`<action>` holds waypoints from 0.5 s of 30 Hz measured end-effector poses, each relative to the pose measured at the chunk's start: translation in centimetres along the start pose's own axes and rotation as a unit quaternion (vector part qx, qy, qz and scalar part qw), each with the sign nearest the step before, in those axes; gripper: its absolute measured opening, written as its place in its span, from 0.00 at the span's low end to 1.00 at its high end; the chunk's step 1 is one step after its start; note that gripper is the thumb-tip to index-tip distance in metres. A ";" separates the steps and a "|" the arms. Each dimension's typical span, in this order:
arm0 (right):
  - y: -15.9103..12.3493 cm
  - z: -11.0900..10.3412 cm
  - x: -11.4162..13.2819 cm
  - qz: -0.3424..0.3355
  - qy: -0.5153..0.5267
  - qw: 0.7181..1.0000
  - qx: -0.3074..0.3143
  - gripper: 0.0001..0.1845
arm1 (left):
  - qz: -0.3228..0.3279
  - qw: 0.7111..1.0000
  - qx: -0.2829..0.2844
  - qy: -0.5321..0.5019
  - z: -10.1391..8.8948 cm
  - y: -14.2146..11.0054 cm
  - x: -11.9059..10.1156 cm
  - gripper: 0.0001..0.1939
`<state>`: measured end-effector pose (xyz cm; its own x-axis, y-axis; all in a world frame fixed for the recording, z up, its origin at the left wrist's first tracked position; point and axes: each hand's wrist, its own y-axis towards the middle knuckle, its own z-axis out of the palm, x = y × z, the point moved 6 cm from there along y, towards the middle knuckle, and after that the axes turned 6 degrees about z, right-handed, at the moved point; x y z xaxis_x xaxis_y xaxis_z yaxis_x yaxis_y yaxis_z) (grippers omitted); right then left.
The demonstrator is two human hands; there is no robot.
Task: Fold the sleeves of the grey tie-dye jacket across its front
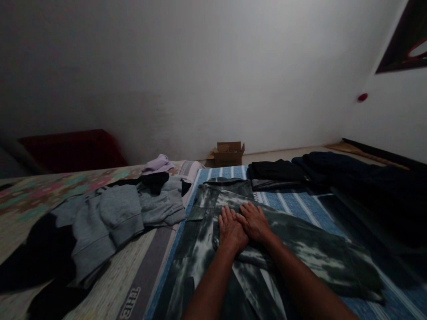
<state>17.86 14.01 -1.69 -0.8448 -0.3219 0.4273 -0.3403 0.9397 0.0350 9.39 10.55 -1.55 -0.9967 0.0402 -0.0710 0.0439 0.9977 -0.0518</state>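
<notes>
Garment: my camouflage trousers lie flat on the blue striped sheet, low in the centre of the frame.
Long axis: running from the waistband at mid-frame down to the bottom edge, leaning a little to the lower left; one leg is thrown across to the right, ending at lower right.
Left hand: my left hand is flat on the cloth, palm down, fingers together and pointing up the frame toward the waistband, gripping nothing.
Right hand: my right hand is pressed flat too, just right of the left and touching it at the thumb side, fingers stretched out, closed on nothing.
Both arms: they come in from the bottom edge and lie over the lower part of the trousers, hiding the cloth there.
Left of centre: one heap of grey sweatshirts, with a black piece and a lilac piece on top; how many garments are in it I cannot tell.
Under that heap: a patterned mat, its striped border touching the blue sheet.
Above the trousers: one folded black stack, just past the waistband, and a dark blue spread to its right.
Far centre: one open cardboard box on the floor by the white wall.
Left edge: one dark red cushion.
Count: two hands, one pair of trousers, one box.
</notes>
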 end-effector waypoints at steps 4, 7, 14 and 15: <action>0.2 0.0 0.0 0.005 -0.001 1.000 0.002 0.31 | -0.006 1.000 -0.004 0.021 -0.1 0.3 0.0 0.35; 0.2 -0.4 0.1 0.005 0.005 1.000 0.000 0.30 | -0.005 0.999 -0.004 0.039 -0.2 0.7 -0.1 0.34; 0.2 -2.5 0.1 0.017 0.014 1.000 -0.011 0.29 | -0.008 0.997 -0.001 0.074 -1.3 1.7 -0.7 0.34; 0.4 -2.6 0.1 0.009 0.015 1.000 -0.013 0.29 | -0.008 0.997 -0.003 0.079 -1.3 2.0 -0.8 0.34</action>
<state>18.75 14.69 0.73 -0.8385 -0.3010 0.4543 -0.3131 0.9484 0.0506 10.20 12.57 -0.27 -0.9957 0.0326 0.0869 0.0287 0.9986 -0.0449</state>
